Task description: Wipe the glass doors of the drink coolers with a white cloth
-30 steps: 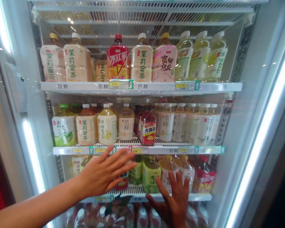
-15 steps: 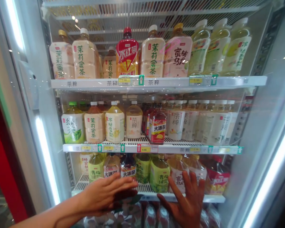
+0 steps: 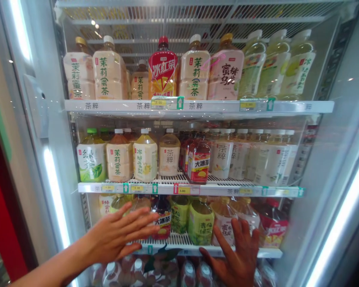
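Observation:
I stand in front of a glass-fronted drinks cooler full of bottled tea. My left hand reaches in from the lower left, open, fingers spread flat at the glass in front of the lower shelf. Its fingertips lie over a dark iced-tea bottle. My right hand is low and to the right, also open, fingers pointing up, under a pink-labelled bottle. A green-tea bottle stands between the two hands. Neither hand holds anything.
The top shelf carries large bottles, among them a red one. The middle shelf has smaller bottles and a red-labelled one. Lit strips run down both door frames. A red panel stands at the far left.
The view has shifted, so the shelves sit further right. My left hand dropped from the middle shelf rail to the lower shelf, then rose slightly. My right hand stays low and flat.

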Demonstrator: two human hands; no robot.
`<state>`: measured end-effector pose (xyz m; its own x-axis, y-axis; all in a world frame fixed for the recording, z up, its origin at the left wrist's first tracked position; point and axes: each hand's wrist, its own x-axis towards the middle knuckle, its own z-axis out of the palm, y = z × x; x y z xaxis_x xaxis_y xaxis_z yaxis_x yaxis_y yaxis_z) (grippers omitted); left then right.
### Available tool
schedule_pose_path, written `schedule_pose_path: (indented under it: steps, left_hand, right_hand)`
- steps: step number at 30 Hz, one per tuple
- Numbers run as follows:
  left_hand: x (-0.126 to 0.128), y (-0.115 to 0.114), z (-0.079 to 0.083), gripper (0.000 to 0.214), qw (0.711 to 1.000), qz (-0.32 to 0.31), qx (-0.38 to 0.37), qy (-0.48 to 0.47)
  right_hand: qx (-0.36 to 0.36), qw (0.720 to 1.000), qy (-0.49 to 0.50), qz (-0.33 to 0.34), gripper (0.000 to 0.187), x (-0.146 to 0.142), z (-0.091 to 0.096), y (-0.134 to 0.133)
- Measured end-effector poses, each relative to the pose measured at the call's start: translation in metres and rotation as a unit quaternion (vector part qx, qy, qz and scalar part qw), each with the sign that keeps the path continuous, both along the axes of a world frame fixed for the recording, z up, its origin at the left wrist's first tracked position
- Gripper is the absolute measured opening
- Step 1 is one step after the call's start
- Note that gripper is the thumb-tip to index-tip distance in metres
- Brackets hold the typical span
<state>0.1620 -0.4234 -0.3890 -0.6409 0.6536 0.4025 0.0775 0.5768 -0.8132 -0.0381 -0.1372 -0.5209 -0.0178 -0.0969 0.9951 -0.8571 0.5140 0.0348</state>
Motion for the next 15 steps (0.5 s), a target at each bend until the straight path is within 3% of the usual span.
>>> schedule_pose_path:
  steps: [2,4,6,8,10,12,15]
  left_hand:
    - [-0.003,-0.001,0.024,0.076,0.997,0.012,0.055,0.047]
    - [-0.007,0.002,0.032,0.082,0.99,0.022,0.105,0.092]
    - [-0.01,0.008,0.012,0.083,0.991,0.022,0.1,0.086]
    - [-0.012,0.016,-0.021,0.076,0.998,-0.001,0.049,0.026]
    - [-0.014,0.023,-0.041,0.067,0.999,-0.032,0.004,-0.037]
    - [-0.019,0.029,-0.033,0.064,0.999,-0.034,0.011,-0.03]
    - [-0.034,0.04,0.008,0.071,0.989,0.012,0.115,0.094]
  right_hand:
    - [0.003,1.0,-0.002,-0.003,0.073,-0.001,-0.001,0.0]
    - [0.005,1.0,-0.002,-0.007,0.074,-0.002,-0.001,-0.001]
    - [0.002,1.0,0.003,-0.008,0.074,-0.001,0.0,-0.001]
    - [0.0,1.0,0.007,-0.006,0.074,0.0,0.002,-0.002]
    - [-0.001,1.0,0.005,-0.001,0.073,0.001,0.003,-0.002]
    - [0.0,1.0,0.0,0.002,0.073,0.002,0.004,-0.001]
    - [0.003,1.0,0.001,0.004,0.072,0.002,0.005,-0.001]
